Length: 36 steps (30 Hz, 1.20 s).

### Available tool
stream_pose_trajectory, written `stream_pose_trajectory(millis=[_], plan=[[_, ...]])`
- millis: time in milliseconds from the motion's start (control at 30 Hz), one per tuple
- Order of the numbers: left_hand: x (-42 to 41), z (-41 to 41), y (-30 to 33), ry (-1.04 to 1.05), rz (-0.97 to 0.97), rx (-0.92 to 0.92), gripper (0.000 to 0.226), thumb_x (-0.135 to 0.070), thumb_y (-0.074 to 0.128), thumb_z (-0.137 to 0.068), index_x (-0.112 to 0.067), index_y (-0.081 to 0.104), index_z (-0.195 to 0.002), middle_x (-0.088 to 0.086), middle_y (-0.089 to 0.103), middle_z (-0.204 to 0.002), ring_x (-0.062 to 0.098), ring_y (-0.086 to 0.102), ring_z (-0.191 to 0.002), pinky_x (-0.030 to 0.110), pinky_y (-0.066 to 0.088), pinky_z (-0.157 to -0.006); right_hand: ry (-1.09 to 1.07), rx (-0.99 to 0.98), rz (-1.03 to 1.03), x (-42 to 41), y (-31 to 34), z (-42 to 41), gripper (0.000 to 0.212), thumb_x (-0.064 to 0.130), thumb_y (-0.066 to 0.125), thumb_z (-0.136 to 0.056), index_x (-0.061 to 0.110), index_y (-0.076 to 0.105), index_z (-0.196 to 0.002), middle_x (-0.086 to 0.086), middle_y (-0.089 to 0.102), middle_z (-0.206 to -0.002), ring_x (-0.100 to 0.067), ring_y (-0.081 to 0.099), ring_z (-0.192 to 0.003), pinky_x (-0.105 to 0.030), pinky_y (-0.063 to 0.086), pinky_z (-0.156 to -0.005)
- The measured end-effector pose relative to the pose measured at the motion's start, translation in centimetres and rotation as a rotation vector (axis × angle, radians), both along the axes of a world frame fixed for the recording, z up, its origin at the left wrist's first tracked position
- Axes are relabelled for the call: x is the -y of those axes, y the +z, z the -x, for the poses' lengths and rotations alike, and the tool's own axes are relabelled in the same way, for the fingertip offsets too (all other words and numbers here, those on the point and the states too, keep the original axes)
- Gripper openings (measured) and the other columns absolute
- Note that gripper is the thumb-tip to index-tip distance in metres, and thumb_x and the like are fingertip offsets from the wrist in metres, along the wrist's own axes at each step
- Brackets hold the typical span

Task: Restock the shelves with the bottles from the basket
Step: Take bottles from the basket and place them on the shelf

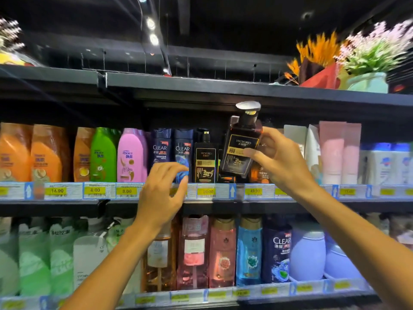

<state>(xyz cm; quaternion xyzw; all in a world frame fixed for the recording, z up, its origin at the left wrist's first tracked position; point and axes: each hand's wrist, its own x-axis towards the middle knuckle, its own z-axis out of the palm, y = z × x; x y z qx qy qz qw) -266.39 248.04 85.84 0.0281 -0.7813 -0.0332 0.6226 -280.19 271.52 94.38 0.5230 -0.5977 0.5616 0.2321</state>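
Two black pump bottles: one (205, 159) shelved, one (242, 144) tilted in right hand's (281, 162) grip; left hand (163, 193) loosely curled, seemingly empty.

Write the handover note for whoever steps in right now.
Right hand grips a dark WOYORO pump bottle, tilted and raised above the middle shelf, not yet set down.
Left hand holds nothing, fingers curled before the CLEAR bottles.
One matching WOYORO bottle already stands there.
Left: stand the held bottle beside it. Basket out of view.
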Motion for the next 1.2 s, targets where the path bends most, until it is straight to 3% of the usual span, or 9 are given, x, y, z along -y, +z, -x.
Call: stream_pose_trajectory(millis=[133,267,567,733,867,967,1100,1200], plan=[[2.0,0.7,-1.5,0.147,0.169,-0.069,0.014,-0.022,0.061,-0.095,-0.011,0.070,-0.093,-0.001,0.065,-0.092,0.023,0.059,-0.088,0.036,0.049,-0.077,-0.010,0.020,-0.069,1.2,-0.2,1.6,0.050,0.011,0.076,-0.087,0.013,0.057,-0.133,0.003,0.071,-0.120,-0.008,0.069,-0.110,-0.039,0.056,-0.099],[2.1,0.9,-2.0,0.192,0.233,-0.099,0.015,-0.020,0.060,-0.097,-0.013,0.071,-0.090,-0.002,0.065,-0.081,0.024,0.060,-0.074,0.035,0.042,-0.068,-0.016,0.081,-0.153,2.3,-0.4,2.8,0.048,0.012,0.074,-0.089,0.012,0.057,-0.134,-0.002,0.071,-0.120,-0.010,0.069,-0.109,-0.041,0.056,-0.099],[2.1,0.8,-2.0,0.134,0.251,-0.120,0.012,-0.015,0.061,-0.093,-0.011,0.072,-0.091,-0.001,0.067,-0.081,0.021,0.061,-0.072,0.031,0.040,-0.068,-0.140,0.087,-0.407,4.2,-0.5,3.9,0.030,0.021,0.066,-0.095,0.017,0.063,-0.125,0.000,0.070,-0.119,-0.014,0.064,-0.113,-0.037,0.057,-0.093],[2.1,0.8,-2.0,0.122,0.244,-0.126,0.015,-0.016,0.059,-0.094,-0.009,0.072,-0.091,0.000,0.067,-0.081,0.019,0.060,-0.072,0.028,0.039,-0.069,-0.285,0.085,-0.457,5.4,-0.8,4.5,0.026,0.030,0.061,-0.098,0.010,0.062,-0.115,-0.004,0.071,-0.108,-0.015,0.069,-0.099,-0.036,0.060,-0.081],[2.0,0.7,-1.8,0.109,0.238,-0.112,0.016,-0.016,0.058,-0.094,-0.009,0.072,-0.092,0.001,0.068,-0.082,0.020,0.061,-0.073,0.031,0.043,-0.068,-0.372,0.033,-0.469,5.4,-0.6,4.0,0.026,0.033,0.061,-0.097,0.008,0.063,-0.105,-0.003,0.069,-0.096,-0.011,0.066,-0.082,-0.025,0.055,-0.063],[2.0,0.7,-1.9,0.105,0.227,-0.095,0.016,-0.015,0.058,-0.095,-0.009,0.072,-0.092,0.001,0.067,-0.081,0.021,0.061,-0.073,0.035,0.044,-0.066,-0.425,0.013,-0.478,5.1,-0.5,3.7,0.027,0.035,0.066,-0.094,0.008,0.069,-0.094,-0.001,0.071,-0.085,-0.013,0.070,-0.075,-0.033,0.060,-0.065],[2.1,0.7,-2.0,0.106,0.224,-0.093,0.016,-0.015,0.058,-0.094,-0.009,0.072,-0.093,0.001,0.067,-0.081,0.020,0.061,-0.073,0.035,0.044,-0.066,-0.465,-0.009,-0.576,5.0,-0.9,3.0,0.020,0.033,0.068,-0.093,0.013,0.067,-0.087,0.012,0.054,-0.066,0.000,0.052,-0.060,-0.016,0.035,-0.051],[2.0,0.7,-2.0,0.106,0.217,-0.092,0.015,-0.015,0.059,-0.094,-0.009,0.072,-0.092,0.001,0.067,-0.081,0.019,0.060,-0.073,0.036,0.045,-0.066,-0.455,0.015,-0.585,5.0,-1.0,3.0,0.025,0.031,0.068,-0.093,0.012,0.061,-0.079,0.013,0.050,-0.067,0.000,0.049,-0.061,-0.016,0.032,-0.051]])
